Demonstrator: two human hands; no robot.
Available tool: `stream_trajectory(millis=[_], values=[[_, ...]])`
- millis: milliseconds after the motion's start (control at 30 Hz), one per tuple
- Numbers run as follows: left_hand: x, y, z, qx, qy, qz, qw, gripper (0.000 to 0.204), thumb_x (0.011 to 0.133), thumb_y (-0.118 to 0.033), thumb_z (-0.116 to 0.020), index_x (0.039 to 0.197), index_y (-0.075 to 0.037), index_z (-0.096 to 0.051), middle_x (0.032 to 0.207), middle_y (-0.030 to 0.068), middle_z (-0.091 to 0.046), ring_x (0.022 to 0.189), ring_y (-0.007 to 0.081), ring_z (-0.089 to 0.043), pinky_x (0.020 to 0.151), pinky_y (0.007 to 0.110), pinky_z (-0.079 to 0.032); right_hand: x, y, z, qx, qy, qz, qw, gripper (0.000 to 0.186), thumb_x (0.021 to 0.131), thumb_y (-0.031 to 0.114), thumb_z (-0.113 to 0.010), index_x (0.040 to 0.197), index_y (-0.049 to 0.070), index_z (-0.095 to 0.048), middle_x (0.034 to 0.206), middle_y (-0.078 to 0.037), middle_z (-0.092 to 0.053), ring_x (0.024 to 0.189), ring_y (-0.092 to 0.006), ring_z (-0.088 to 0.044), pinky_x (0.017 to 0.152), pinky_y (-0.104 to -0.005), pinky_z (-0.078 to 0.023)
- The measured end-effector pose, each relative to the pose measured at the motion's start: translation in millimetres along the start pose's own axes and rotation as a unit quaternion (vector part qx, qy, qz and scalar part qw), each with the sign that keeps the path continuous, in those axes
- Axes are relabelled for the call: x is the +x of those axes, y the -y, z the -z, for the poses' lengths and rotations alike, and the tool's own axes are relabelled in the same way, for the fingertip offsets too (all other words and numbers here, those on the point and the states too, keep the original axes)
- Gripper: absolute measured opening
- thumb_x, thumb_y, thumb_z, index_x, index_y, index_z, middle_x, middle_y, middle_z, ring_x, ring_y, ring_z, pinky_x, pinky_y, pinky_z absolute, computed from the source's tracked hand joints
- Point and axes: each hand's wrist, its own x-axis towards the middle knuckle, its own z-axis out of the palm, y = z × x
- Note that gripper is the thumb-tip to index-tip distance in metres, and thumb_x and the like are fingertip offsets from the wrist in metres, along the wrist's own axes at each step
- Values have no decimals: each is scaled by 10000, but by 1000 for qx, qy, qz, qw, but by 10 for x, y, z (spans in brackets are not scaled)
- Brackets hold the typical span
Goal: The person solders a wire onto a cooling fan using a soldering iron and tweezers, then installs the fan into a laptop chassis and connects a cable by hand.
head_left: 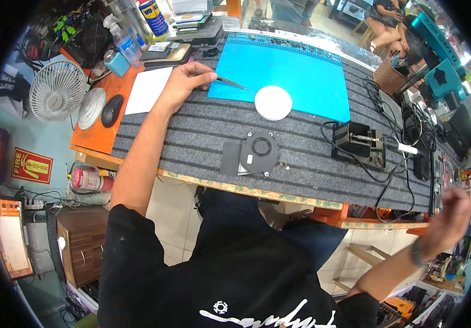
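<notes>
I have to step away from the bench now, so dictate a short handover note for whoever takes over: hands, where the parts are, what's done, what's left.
Left hand: holds tweezers, tips over the near-left edge of the blue mat.
Right hand: blurred, off the bench at the right edge, seems to hold nothing.
Black laptop fan: flat on the grey striped mat, near the front edge, touched by neither hand.
White round disc: on the blue mat's near edge.
Black holder with cables: right of the fan.
Done: fan set out on the bench.
Left: fan looks closed up; any work on it remains, as far as visible.
</notes>
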Motion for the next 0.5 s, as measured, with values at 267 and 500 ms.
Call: stream_trajectory(millis=[267, 500], values=[[-523, -234, -44, 322, -27, -209, 923, 260, 766, -133, -748, 990, -23, -674, 997, 58, -639, 929, 162, -600, 810, 281, -466, -751, 497, -2226, -122, 400, 71, 906, 660, 769, 396, -717, 1280, 36, -502, 1224, -154, -528, 1115, -314, -505, 913, -420, -398], [-1310, -475, -215, 193, -46, -189, 962, 226, 805, -112, -701, 1018, -38, -677, 1042, 75, -637, 986, 169, -587, 812, 287, -463, -731, 416, -2580, -114, 484, 134, 857, 881, 686, 486, -747, 1362, 28, -415, 1215, -126, -516, 1144, -295, -470, 927, -420, -392]])
